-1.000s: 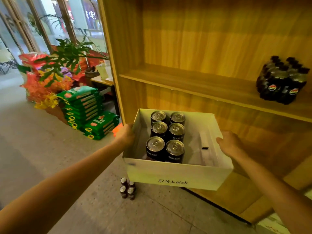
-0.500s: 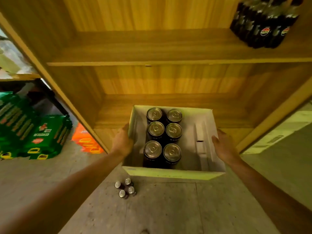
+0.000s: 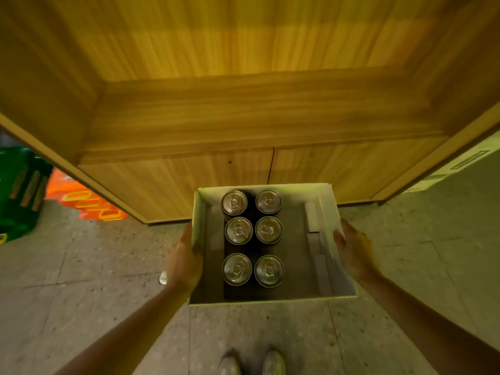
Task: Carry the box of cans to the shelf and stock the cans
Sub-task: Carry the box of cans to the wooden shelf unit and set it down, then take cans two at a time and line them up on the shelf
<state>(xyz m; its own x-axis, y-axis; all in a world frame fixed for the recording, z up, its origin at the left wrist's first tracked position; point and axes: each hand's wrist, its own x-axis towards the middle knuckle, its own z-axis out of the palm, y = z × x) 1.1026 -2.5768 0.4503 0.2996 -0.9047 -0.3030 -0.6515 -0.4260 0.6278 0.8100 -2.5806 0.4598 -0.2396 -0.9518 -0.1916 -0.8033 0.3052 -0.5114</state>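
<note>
Head view is looking straight down on the box (image 3: 335, 239), which both hands are carrying low in front of the shelf (image 3: 243, 109). The left hand (image 3: 184, 262) is pressing flat against the box's left wall, with fingers wrapping its rim; the right hand (image 3: 351, 253) is bracing the right wall the same way, so each is gripping the box and neither is free. Six cans (image 3: 253, 236) are standing upright in two columns toward the left half of the box, leaving the right half bare. The box's far wall is sitting just in front of the cabinet face, below the shelf board, which is lying ahead and above. Its long axis is running from the person toward the shelf. The cans are sitting nearer the left hand, so that hand looks better placed to pick first, once the box is resting somewhere. Shoes (image 3: 251, 364) are showing on the floor (image 3: 81, 266) below.
</note>
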